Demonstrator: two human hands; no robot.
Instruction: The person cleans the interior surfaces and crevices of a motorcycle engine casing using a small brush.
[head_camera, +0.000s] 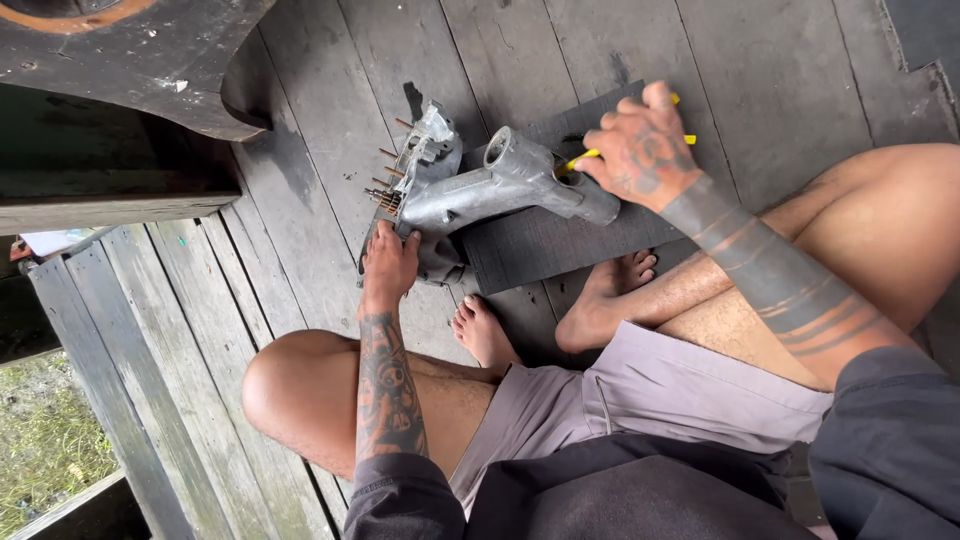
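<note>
Cast-metal engine housing (480, 185), centre frame on the plank floor (300, 200), looks heavy, rigid and sharp-edged to us: our left hand (388, 262) braces its base, our right hand (640, 150) grips a yellow-handled tool (585, 157).

Hands: two, left hand (388, 262) and right hand (640, 150)
Metal engine casing (470, 185): one
Yellow-handled tool (600, 150): one
Dark mat (560, 240): one
</note>
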